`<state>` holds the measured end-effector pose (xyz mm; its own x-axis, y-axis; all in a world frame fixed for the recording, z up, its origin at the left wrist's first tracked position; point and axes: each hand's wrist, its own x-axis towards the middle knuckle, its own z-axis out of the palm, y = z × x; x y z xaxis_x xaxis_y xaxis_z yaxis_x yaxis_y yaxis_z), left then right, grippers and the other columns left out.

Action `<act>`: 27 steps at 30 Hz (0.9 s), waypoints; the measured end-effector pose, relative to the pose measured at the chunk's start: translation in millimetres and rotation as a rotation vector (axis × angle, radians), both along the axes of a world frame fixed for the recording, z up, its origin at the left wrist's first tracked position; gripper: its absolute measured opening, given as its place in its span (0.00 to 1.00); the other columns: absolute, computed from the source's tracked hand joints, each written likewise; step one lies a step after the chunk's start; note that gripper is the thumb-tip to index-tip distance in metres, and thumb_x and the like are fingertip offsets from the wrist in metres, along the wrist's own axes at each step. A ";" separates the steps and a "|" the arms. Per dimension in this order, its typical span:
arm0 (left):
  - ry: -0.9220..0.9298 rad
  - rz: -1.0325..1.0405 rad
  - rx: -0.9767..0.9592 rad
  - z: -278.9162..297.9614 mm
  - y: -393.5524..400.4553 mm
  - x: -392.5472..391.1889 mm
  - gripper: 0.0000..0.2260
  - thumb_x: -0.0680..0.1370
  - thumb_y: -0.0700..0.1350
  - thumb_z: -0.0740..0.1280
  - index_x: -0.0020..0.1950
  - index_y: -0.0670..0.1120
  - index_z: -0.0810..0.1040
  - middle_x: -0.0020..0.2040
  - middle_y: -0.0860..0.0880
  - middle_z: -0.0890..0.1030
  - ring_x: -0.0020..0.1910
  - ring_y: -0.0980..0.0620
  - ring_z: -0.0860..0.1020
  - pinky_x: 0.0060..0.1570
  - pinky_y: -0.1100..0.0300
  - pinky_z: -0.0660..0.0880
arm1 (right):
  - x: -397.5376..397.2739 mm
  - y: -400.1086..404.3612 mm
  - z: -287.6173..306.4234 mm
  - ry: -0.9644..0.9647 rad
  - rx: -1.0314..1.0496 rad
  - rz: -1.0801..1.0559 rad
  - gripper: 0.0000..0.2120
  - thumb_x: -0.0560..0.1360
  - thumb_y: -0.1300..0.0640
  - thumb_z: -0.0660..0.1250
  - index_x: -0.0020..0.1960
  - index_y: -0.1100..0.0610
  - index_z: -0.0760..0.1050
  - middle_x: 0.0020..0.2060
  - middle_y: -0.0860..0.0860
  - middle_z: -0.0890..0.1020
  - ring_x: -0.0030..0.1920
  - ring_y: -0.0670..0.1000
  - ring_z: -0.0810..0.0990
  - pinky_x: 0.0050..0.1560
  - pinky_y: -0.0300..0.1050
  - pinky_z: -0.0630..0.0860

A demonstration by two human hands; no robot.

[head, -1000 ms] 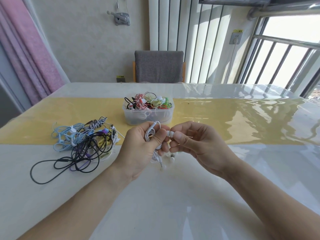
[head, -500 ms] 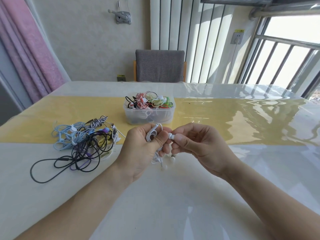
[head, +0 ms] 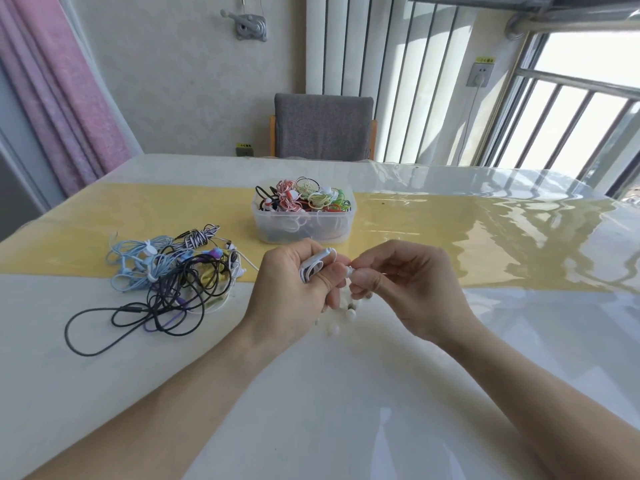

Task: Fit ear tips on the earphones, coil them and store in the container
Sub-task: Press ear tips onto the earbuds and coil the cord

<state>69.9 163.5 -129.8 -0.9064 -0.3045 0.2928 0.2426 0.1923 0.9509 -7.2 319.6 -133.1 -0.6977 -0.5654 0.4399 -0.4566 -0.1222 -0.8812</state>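
Your left hand [head: 294, 289] had a tight grip on a bunch of white earphone cord [head: 313, 268], looped in your curled fingers. Your right hand [head: 405, 289] pinched the white earbud [head: 349, 271] at the cord's end, with both hands almost touching above the surface [head: 346, 410]. Small white ear tips [head: 350, 312] lay on the surface just under your hands. Behind your hands sat the clear container [head: 303, 223], full of coiled earphones. To your left lay a messy pile of earphones [head: 166, 275], blue, black and purple
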 end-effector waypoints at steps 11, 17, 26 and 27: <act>-0.207 -0.343 0.428 6.5 -2.5 1.9 0.10 0.70 0.42 0.68 0.46 0.37 0.77 0.29 0.47 0.76 0.23 0.54 0.71 0.24 0.66 0.67 | -4.9 6.8 2.0 0.030 -0.058 0.140 0.02 0.71 0.66 0.72 0.41 0.63 0.80 0.32 0.59 0.84 0.33 0.60 0.83 0.41 0.49 0.82; -0.036 -0.169 0.239 0.7 -6.4 -2.4 0.06 0.73 0.42 0.69 0.45 0.39 0.79 0.30 0.46 0.78 0.26 0.50 0.74 0.27 0.62 0.70 | -3.2 0.0 -2.7 -0.247 -0.100 0.143 0.04 0.71 0.62 0.72 0.43 0.63 0.80 0.34 0.57 0.83 0.33 0.54 0.81 0.39 0.45 0.79; 0.077 -0.045 0.036 -1.0 -4.5 -4.1 0.01 0.77 0.37 0.68 0.46 0.40 0.79 0.29 0.44 0.79 0.26 0.49 0.75 0.29 0.59 0.73 | 0.9 -1.7 -1.1 -0.126 -0.043 -0.024 0.06 0.70 0.60 0.75 0.44 0.62 0.83 0.37 0.54 0.86 0.36 0.54 0.84 0.39 0.42 0.79; 0.067 -0.066 0.047 -0.7 -4.0 -3.6 0.01 0.78 0.37 0.68 0.47 0.39 0.78 0.29 0.45 0.78 0.26 0.48 0.74 0.29 0.58 0.72 | 1.4 -1.9 -1.6 -0.088 -0.037 -0.041 0.05 0.71 0.60 0.75 0.44 0.61 0.83 0.37 0.54 0.86 0.36 0.54 0.84 0.40 0.43 0.79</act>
<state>66.2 159.5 -130.5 -0.9040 -0.2593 0.3399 0.3163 0.1293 0.9398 -5.7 317.6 -134.7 -0.7564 -0.5205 0.3962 -0.3834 -0.1380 -0.9132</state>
